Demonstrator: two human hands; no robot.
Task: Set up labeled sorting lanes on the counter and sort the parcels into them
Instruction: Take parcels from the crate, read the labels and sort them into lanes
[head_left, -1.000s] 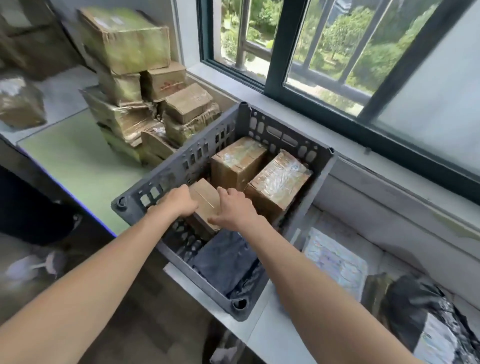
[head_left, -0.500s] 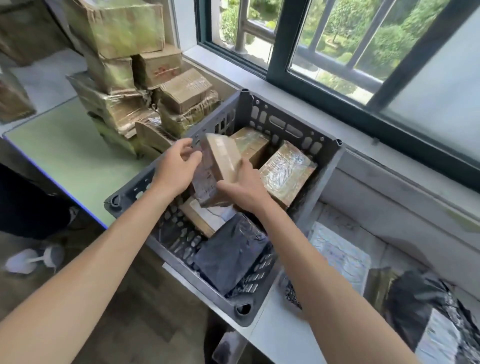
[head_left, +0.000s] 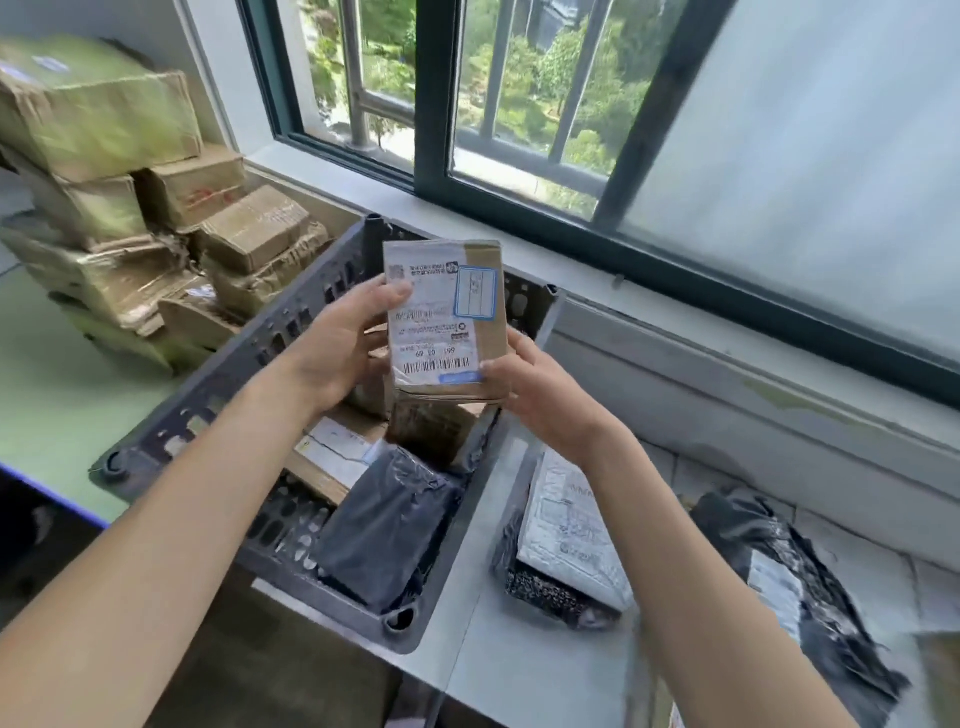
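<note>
Above the crate (head_left: 218, 387), left hand (head_left: 337, 356) and right hand (head_left: 543, 397) grip a parcel (head_left: 492, 338) — its barcoded label (head_left: 428, 338) inverted.

Left of my left hand (head_left: 337, 358), open room over the pale green counter top (head_left: 52, 405) ends at the stack of taped brown cardboard boxes (head_left: 119, 218). The small labelled cardboard parcel (head_left: 444, 317) fills the gap between my hands. Beneath them the grey slotted plastic crate (head_left: 218, 384) is crowded by a black plastic mailer (head_left: 384, 530); below my right hand (head_left: 543, 400) lies a white-labelled pouch (head_left: 569, 519).
</note>
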